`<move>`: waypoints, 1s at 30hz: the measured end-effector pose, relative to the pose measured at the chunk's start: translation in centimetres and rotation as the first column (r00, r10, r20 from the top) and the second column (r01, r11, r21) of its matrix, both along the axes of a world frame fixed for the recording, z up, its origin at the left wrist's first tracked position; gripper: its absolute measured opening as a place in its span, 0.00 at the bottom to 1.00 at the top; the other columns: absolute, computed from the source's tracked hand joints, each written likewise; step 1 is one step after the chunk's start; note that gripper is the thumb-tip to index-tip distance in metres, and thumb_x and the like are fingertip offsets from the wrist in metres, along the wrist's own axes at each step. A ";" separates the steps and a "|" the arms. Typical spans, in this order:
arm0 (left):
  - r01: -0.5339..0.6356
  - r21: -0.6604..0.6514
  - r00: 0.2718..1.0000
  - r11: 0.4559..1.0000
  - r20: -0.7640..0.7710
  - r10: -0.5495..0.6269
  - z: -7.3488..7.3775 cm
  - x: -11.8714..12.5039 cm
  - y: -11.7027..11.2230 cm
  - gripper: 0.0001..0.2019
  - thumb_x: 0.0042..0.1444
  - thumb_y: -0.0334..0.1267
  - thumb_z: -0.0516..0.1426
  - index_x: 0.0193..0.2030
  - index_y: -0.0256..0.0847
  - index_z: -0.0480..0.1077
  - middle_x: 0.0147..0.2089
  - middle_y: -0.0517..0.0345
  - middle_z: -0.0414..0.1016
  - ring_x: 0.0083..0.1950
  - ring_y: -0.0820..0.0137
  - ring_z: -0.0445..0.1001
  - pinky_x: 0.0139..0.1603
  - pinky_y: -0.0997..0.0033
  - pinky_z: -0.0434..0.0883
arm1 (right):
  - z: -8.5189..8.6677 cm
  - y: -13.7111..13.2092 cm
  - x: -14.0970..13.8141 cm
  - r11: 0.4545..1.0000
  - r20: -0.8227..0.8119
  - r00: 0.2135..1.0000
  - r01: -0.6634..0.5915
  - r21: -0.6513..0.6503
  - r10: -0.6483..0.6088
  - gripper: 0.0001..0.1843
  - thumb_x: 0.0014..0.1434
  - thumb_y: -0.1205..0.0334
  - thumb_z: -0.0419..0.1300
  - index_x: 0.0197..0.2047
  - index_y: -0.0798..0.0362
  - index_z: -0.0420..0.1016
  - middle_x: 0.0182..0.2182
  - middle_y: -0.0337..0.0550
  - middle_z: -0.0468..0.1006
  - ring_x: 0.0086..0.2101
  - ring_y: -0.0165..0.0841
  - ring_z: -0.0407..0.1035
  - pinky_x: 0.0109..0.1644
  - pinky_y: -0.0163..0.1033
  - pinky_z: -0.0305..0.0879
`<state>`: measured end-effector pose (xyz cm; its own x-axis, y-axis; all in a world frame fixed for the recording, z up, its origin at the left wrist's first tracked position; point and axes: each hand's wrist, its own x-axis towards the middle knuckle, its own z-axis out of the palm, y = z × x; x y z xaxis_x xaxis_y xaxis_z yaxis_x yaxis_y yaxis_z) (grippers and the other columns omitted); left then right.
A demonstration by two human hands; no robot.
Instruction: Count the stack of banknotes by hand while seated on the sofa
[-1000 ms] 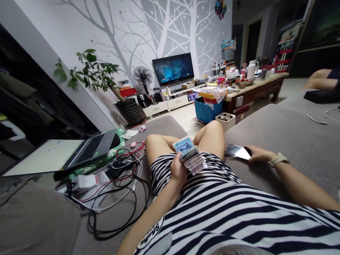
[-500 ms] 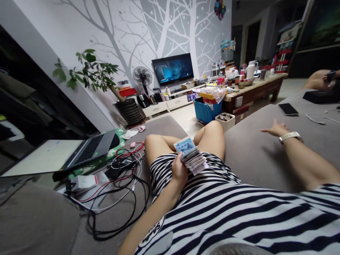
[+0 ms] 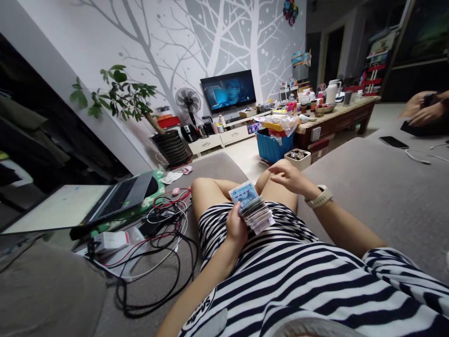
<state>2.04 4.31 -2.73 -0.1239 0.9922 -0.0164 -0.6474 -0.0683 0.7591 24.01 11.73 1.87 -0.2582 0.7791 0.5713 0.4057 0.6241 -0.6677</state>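
Over my lap, my left hand (image 3: 237,225) is closed around the lower left edge of a thick stack of cards (image 3: 257,213). The blue face of the top card (image 3: 242,194) shows, and the edges of the others fan out below it. My right hand (image 3: 289,178) hovers by my right knee, a little to the right of the stack and not touching it. Its fingers are apart and nothing shows in them. A watch with a pale strap (image 3: 320,196) is on that wrist.
A phone (image 3: 393,142) and a white cable (image 3: 417,157) lie on the grey sofa (image 3: 365,196) to the right, near another person's hand (image 3: 428,114). On my left are a laptop (image 3: 115,201) and tangled cables (image 3: 168,238). A blue bin (image 3: 275,146) stands ahead.
My right hand has swung left from beside the phone toward the stack. The phone has shifted slightly right on the sofa. My left hand has stayed put; the other person's hand has come further in.
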 end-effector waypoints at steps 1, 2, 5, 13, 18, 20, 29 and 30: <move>0.007 0.001 1.000 1.000 -0.006 -0.007 0.0 0.0 -0.1 0.10 0.51 0.41 0.60 0.36 0.38 0.75 0.38 0.55 0.80 0.44 0.64 0.77 0.51 0.64 0.69 | 0.6 -1.0 -1.7 0.999 -0.074 0.997 -0.033 0.010 0.034 0.17 0.57 0.49 0.58 0.44 0.51 0.75 0.39 0.46 0.77 0.38 0.38 0.71 0.41 0.43 0.66; 0.015 0.003 1.000 1.000 -0.011 -0.015 0.1 -0.1 -0.1 0.11 0.51 0.42 0.59 0.37 0.37 0.75 0.38 0.55 0.80 0.44 0.64 0.77 0.52 0.64 0.69 | 1.0 -2.0 -3.2 0.999 -0.150 0.987 -0.050 0.010 0.051 0.15 0.58 0.49 0.57 0.40 0.51 0.75 0.35 0.45 0.77 0.35 0.36 0.70 0.38 0.41 0.65; 0.020 0.019 1.000 1.000 -0.021 -0.020 0.3 -0.3 -0.3 0.11 0.51 0.42 0.59 0.37 0.36 0.76 0.38 0.54 0.80 0.44 0.64 0.77 0.52 0.65 0.68 | 0.7 -4.3 -6.6 0.992 -0.350 0.933 -0.111 -0.059 0.084 0.15 0.57 0.48 0.59 0.34 0.52 0.72 0.27 0.39 0.73 0.29 0.32 0.66 0.34 0.38 0.62; 0.008 0.022 0.997 1.000 -0.077 -0.006 1.0 0.2 -0.5 0.12 0.45 0.41 0.62 0.34 0.33 0.76 0.32 0.51 0.80 0.45 0.57 0.77 0.50 0.60 0.69 | -2.5 -5.5 -8.0 0.870 -0.667 0.739 -0.386 -0.308 0.093 0.22 0.40 0.50 0.70 0.30 0.52 0.66 0.24 0.34 0.69 0.26 0.28 0.62 0.31 0.35 0.58; 0.052 0.043 0.990 0.998 -0.134 -0.046 1.4 0.3 -0.8 0.12 0.43 0.40 0.63 0.33 0.34 0.76 0.34 0.50 0.80 0.46 0.56 0.77 0.50 0.59 0.69 | -2.8 -5.3 -8.0 0.890 -0.691 0.722 -0.338 -0.305 0.038 0.22 0.40 0.49 0.70 0.28 0.52 0.64 0.22 0.32 0.65 0.24 0.27 0.58 0.30 0.34 0.55; 0.073 0.041 0.988 0.996 -0.142 -0.067 1.5 0.2 -0.9 0.12 0.43 0.41 0.63 0.33 0.35 0.76 0.34 0.50 0.80 0.46 0.55 0.77 0.50 0.58 0.69 | -3.0 -5.2 -7.9 0.905 -0.649 0.760 -0.307 -0.295 0.046 0.21 0.44 0.48 0.69 0.25 0.53 0.63 0.21 0.32 0.62 0.24 0.26 0.56 0.29 0.34 0.52; 0.026 0.048 0.995 0.998 -0.102 -0.021 1.0 0.0 -0.4 0.15 0.44 0.44 0.63 0.35 0.34 0.76 0.35 0.51 0.80 0.45 0.57 0.77 0.50 0.59 0.69 | -3.2 -5.4 -7.7 0.962 -0.525 0.849 -0.190 -0.198 0.060 0.19 0.50 0.46 0.63 0.26 0.53 0.66 0.21 0.34 0.63 0.24 0.27 0.55 0.27 0.34 0.52; 0.029 0.053 0.993 0.998 -0.119 -0.023 1.0 0.0 -0.4 0.15 0.44 0.45 0.63 0.34 0.34 0.76 0.34 0.51 0.80 0.45 0.57 0.77 0.50 0.59 0.69 | -3.0 -5.5 -7.7 0.961 -0.526 0.848 -0.199 -0.195 0.069 0.19 0.50 0.46 0.64 0.26 0.53 0.66 0.21 0.34 0.63 0.24 0.27 0.55 0.28 0.34 0.52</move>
<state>2.02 3.89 -1.72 -0.0957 0.9941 0.0511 -0.5553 -0.0959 0.8261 16.29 6.21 -1.17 -0.0924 0.8846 0.4572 -0.1087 0.4474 -0.8877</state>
